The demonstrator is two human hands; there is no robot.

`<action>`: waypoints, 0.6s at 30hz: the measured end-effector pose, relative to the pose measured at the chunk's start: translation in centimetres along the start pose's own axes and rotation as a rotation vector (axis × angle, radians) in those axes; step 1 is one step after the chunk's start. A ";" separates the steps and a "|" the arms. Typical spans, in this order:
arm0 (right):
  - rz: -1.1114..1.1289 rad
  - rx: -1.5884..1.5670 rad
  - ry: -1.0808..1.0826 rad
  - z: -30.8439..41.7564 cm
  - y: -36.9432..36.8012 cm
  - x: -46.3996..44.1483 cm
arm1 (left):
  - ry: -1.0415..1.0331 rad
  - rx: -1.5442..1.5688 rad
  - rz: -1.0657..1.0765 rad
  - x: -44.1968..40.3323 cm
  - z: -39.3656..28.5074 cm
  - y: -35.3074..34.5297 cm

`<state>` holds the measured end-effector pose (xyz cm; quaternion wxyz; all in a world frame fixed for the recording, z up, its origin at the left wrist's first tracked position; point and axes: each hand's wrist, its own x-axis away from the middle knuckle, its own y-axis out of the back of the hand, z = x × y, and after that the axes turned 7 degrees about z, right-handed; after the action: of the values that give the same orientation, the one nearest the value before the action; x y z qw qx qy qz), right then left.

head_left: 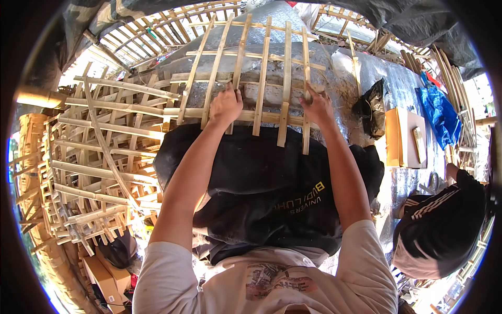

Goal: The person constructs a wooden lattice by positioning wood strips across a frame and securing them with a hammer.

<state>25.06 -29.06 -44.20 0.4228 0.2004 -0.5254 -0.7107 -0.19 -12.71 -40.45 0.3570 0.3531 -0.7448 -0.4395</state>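
Note:
A lattice of split bamboo slats (265, 68) lies in front of me, its upright slats crossing several horizontal strips. The lower ends of the uprights reach over the black cloth (251, 162) on my lap. My left hand (226, 106) is closed, thumb and forefinger around the third upright bamboo slat from the left; some fingers are hidden. At the rightmost upright bamboo slat (306, 133), my right hand (319, 107) has its thumb on one side and its forefinger stretched along the top, holding the slat.
Stacked bamboo lattices (110, 125) fill the left side. On the right are a cardboard box (397, 138), a black plastic bag (372, 107) and a blue tarp (440, 115). Another person in dark clothing (442, 225) sits at the lower right. A bamboo fence (172, 29) stands behind.

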 end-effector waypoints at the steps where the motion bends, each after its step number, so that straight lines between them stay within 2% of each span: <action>1: 0.004 0.000 0.000 0.0 0.0 0.0 | 0.001 0.001 0.002 0.0 0.0 -0.1; 18: 0.028 0.020 0.000 0.5 0.4 0.1 | 0.002 0.018 -0.008 0.0 0.4 -0.2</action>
<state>24.75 -28.92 -43.67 0.4307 0.1972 -0.5351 -0.6994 -0.44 -12.61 -40.73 0.3528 0.3595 -0.7470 -0.4339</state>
